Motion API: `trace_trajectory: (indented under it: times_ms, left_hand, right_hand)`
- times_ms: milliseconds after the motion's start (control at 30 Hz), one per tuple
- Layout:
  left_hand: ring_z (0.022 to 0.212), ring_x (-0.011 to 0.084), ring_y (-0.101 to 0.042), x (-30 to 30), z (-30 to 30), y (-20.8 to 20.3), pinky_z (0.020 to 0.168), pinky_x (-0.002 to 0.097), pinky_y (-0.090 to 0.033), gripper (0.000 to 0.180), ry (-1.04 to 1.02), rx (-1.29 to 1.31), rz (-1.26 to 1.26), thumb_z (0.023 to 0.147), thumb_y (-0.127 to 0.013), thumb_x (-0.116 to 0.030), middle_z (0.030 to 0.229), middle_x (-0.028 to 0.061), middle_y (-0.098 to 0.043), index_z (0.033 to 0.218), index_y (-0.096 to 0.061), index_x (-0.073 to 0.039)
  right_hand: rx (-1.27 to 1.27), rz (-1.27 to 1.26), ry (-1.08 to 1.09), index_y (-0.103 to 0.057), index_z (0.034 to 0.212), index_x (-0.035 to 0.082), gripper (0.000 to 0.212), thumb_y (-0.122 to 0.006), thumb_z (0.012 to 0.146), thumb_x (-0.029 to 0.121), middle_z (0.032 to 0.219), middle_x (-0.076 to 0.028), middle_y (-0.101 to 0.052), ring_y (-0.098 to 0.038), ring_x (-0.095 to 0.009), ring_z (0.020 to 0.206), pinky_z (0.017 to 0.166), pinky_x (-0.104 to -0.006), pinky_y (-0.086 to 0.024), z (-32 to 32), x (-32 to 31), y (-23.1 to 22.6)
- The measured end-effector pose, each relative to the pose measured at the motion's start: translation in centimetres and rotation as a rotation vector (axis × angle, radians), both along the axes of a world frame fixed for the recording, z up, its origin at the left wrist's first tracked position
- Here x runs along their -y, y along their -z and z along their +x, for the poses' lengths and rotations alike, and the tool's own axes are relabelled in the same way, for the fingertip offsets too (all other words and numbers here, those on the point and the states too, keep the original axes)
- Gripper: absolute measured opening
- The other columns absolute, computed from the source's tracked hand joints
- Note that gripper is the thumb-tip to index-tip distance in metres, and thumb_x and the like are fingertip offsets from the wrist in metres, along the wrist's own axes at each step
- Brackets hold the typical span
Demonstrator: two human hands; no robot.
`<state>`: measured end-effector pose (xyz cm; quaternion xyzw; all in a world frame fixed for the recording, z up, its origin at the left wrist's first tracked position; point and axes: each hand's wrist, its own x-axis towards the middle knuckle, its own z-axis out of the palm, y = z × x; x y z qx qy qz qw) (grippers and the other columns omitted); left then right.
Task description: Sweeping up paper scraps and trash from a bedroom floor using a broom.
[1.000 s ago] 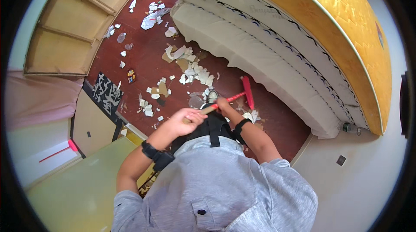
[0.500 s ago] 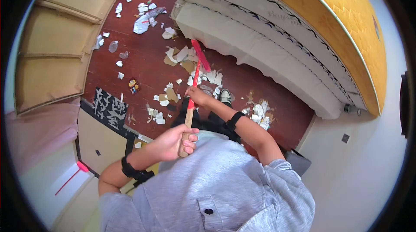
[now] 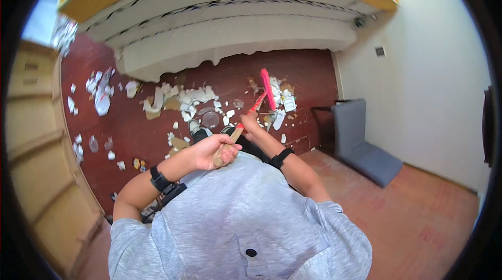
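Note:
With both hands I hold a broom [image 3: 268, 90] with a pink head and a handle that is red low down and bare wood at the top. My left hand [image 3: 215, 152] is closed around the wooden end, close to my body. Further down, on the red part, my right hand [image 3: 250, 123] grips the handle. The broom head rests at the left side of a heap of torn white paper [image 3: 286, 101] and brown scraps on the dark red floor. A wider spread of paper scraps [image 3: 196, 97] lies left of it, beyond my shoes.
A raised bed or mattress base [image 3: 230, 39] with a white skirt spans the far side. Wooden shelving [image 3: 39, 159] stands at left. A grey legless floor chair [image 3: 361, 138] sits at right by the white wall [image 3: 418, 86]. Crumpled plastic [image 3: 103, 91] lies far left.
My view has turned to the right, bringing the grey chair into sight. The broom head has moved from the left paper spread to the right heap. Both hands keep their grip.

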<state>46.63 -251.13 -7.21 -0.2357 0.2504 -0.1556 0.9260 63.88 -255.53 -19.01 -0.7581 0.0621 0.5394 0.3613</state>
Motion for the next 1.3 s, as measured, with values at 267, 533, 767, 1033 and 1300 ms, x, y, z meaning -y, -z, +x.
trace_trajectory:
  times_ms: [267, 533, 767, 1033, 1300]
  left_hand:
    - [0.071, 0.0117, -0.052, -1.0, 10.6, -1.8, 0.065, 0.0294, -0.049, 0.021, 0.396, -0.164, 1.106, 0.088, -0.049, -0.025, 0.081, 0.0003, -0.051, 0.104, -0.05, -0.011]
    - [0.082, 0.0164, -0.051, 0.1, 8.6, -1.8, 0.075, 0.0288, -0.041, 0.021, 0.645, -0.188, 1.773, 0.086, -0.048, -0.018, 0.084, 0.0043, -0.051, 0.102, -0.053, -0.005]
    - [0.088, 0.0306, -0.052, -5.5, 6.9, -4.2, 0.077, 0.0383, -0.042, 0.021, 1.14, 0.344, 2.422, 0.082, -0.046, -0.008, 0.089, 0.0129, -0.052, 0.102, -0.052, -0.004]
    - [0.117, 0.0392, -0.039, -13.7, 4.5, -4.7, 0.097, 0.0407, -0.035, 0.058, 1.105, 1.293, 2.199, 0.078, -0.05, -0.012, 0.129, 0.0262, -0.033, 0.132, -0.03, -0.002]
    - [0.123, 0.0366, -0.032, -15.7, 1.6, -4.3, 0.103, 0.0404, -0.028, 0.041, 1.104, 1.516, 1.904, 0.091, -0.038, -0.018, 0.136, 0.0202, -0.028, 0.129, -0.033, -0.004]
  right_hand:
    - [0.193, 0.17, 0.104, -0.032, 0.1, 0.001, 0.029, -0.044, 0.074, -0.005, 0.068, -0.01, -0.046, -0.051, -0.019, 0.051, 0.039, -0.0337, -0.044, 21.1, 4.2, 6.5]
    - [-0.206, 0.183, 0.585, -0.04, 0.09, 0.004, 0.011, -0.044, 0.08, 0.0, 0.061, -0.008, -0.045, -0.046, -0.017, 0.045, 0.039, -0.0317, -0.043, 30.7, 13.7, 11.0]
    - [-0.371, 0.049, 0.636, -0.045, 0.096, 0.016, 0.023, -0.043, 0.091, 0.038, 0.063, -0.001, -0.042, -0.044, -0.012, 0.045, 0.037, -0.0243, -0.04, 19.1, 24.5, 13.1]
    - [-0.302, -0.19, 0.611, -0.054, 0.087, 0.011, 0.049, -0.04, 0.085, 0.058, 0.057, -0.002, -0.04, -0.044, -0.015, 0.046, 0.046, -0.0336, -0.046, 2.1, 27.7, 14.3]
    - [0.52, -0.489, 0.238, -0.061, 0.092, -0.002, 0.06, -0.042, 0.084, 0.054, 0.073, -0.018, -0.061, -0.062, -0.028, 0.066, 0.056, -0.039, -0.046, -19.9, 23.6, 12.3]
